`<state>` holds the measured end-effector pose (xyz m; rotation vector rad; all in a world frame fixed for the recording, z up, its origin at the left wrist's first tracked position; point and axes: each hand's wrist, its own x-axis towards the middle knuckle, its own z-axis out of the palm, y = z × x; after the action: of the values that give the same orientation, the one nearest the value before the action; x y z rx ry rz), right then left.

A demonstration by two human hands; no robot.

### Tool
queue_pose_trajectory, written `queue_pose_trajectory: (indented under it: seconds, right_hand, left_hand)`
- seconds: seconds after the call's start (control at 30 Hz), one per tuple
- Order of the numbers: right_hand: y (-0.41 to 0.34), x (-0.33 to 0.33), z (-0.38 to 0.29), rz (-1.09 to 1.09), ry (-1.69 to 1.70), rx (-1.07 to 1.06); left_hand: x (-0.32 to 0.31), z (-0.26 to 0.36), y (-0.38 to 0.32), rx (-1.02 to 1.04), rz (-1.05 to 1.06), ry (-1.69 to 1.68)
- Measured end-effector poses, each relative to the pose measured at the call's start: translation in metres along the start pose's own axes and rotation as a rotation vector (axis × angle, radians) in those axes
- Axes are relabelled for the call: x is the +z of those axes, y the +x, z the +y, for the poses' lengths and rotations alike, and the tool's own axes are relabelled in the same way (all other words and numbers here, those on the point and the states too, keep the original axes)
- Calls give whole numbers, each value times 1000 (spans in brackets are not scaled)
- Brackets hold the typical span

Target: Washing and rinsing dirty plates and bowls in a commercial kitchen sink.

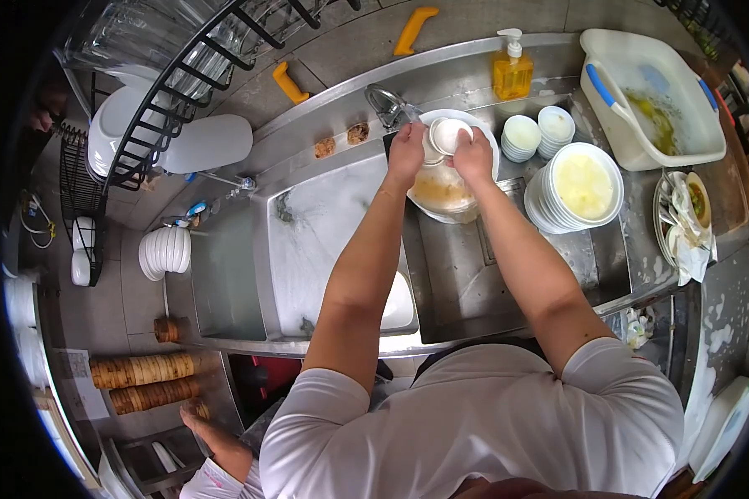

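My left hand (407,155) and my right hand (474,153) are over a round white tub (488,134) of cloudy brownish water. Between them are small white dishes (452,135). The right thumb presses on the front dish, while the left fingers grip the dishes behind it at their left edge. Fingers hide part of these dishes. Right behind the left hand, a metal faucet (384,100) runs water. To the right of the tub stand two stacks of small white bowls (519,140) and a taller stack of larger white bowls (540,203), their tops holding yellowish liquid.
Left lie a foamy sink basin (324,218) and a water-filled basin (228,274). A soap pump bottle (512,75) stands behind; a plastic basin (646,150) and dirty plates (668,243) are at right. A black rack (162,100) overhangs upper left. Another person's arm (218,440) is lower left.
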<state>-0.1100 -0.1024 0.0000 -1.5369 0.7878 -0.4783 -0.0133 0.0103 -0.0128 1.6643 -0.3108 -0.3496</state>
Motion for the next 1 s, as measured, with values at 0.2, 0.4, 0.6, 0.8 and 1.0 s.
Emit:
queue_pose_trajectory:
  seconds: [0.2, 0.4, 0.6, 0.8, 1.0]
  right_hand:
    - [1, -14, -11, -55, 110, 73]
    - [7, -4, -16, -113, 425, 204]
    - [10, -2, -11, -280, 310, 87]
    - [5, -2, -7, -146, 573, 231]
    - [4, -2, -4, -202, 526, 209]
  left_hand:
    - [-3, 44, -14, -465, -272, -332]
    - [0, 51, -10, -239, -158, 52]
    - [0, 37, 5, 185, 38, 623]
    - [3, 34, 4, 24, -39, -10]
    - [1, 32, 12, -6, -240, 62]
